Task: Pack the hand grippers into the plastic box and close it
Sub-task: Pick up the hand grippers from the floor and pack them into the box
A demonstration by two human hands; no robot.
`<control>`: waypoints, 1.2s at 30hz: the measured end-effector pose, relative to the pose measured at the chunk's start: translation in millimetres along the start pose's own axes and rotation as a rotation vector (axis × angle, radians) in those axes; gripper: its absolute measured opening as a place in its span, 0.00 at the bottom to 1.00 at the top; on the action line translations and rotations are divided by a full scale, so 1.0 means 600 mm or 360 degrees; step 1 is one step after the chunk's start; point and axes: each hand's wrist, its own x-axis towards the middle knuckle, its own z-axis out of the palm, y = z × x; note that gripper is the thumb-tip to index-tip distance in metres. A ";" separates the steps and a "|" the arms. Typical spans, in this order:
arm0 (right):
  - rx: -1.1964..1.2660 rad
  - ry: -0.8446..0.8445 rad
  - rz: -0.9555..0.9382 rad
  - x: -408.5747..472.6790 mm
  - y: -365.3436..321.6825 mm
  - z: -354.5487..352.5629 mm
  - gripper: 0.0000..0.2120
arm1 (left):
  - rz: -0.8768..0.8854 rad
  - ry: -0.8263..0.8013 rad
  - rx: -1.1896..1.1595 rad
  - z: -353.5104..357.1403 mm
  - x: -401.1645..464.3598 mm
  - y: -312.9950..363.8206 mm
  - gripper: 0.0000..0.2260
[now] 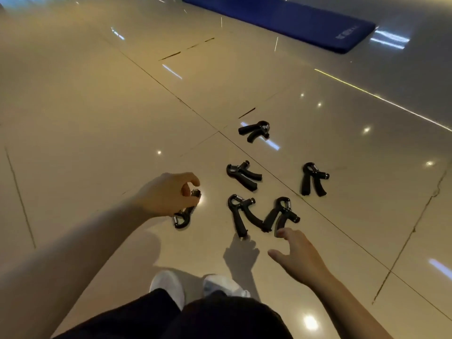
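Several black hand grippers lie scattered on the glossy tiled floor [97,118]. My left hand [168,194] has its fingers curled round one hand gripper [186,214], whose sprung head points toward me. My right hand [296,255] is spread with straight fingers, its fingertips at the handle ends of another gripper [281,214]. Beside that one lies a gripper [241,214], with one further out [242,176], one to the right [314,178] and one farthest away [255,130]. No plastic box is in view.
A blue exercise mat [281,18] lies at the far top of the floor. My white shoes [171,285] and dark trousers [195,316] are at the bottom edge. Tile joints run diagonally across the floor.
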 end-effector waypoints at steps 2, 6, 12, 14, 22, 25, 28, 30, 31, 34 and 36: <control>-0.0076 -0.0059 0.0009 0.051 -0.012 0.039 0.28 | -0.0093 0.0011 -0.0041 0.018 0.048 -0.050 0.15; -0.0312 -0.0140 0.0049 0.144 -0.022 0.107 0.31 | -0.0266 0.0042 -0.0109 0.096 0.122 -0.137 0.20; -0.0716 -0.0014 0.0017 0.253 -0.017 0.170 0.36 | -0.0442 0.0010 -0.0196 0.234 0.175 -0.225 0.25; -0.0765 -0.0068 0.0025 0.276 -0.017 0.191 0.40 | -0.0353 0.0097 -0.0098 0.262 0.181 -0.248 0.21; -0.0730 0.0009 0.0087 0.297 -0.019 0.227 0.43 | -0.0333 0.0188 0.0126 0.277 0.225 -0.288 0.27; -0.0735 -0.0003 0.0006 0.288 -0.023 0.229 0.41 | -0.0434 0.0201 0.0114 0.281 0.252 -0.284 0.34; -0.0745 -0.0049 -0.0151 0.282 -0.021 0.232 0.41 | -0.0343 0.0169 0.0110 0.299 0.268 -0.280 0.37; -0.0740 -0.0062 -0.0225 0.282 -0.018 0.236 0.42 | -0.0204 0.0157 0.0090 0.315 0.268 -0.282 0.35; -0.0749 -0.0054 -0.0239 0.282 -0.016 0.238 0.42 | -0.0127 0.0156 0.0076 0.325 0.263 -0.287 0.34; -0.0774 -0.0075 -0.0210 0.282 -0.010 0.239 0.46 | 0.0159 0.0102 0.0008 0.345 0.245 -0.313 0.34; -0.0811 -0.0093 -0.0205 0.283 -0.006 0.243 0.48 | 0.0355 0.0071 -0.0064 0.347 0.232 -0.328 0.35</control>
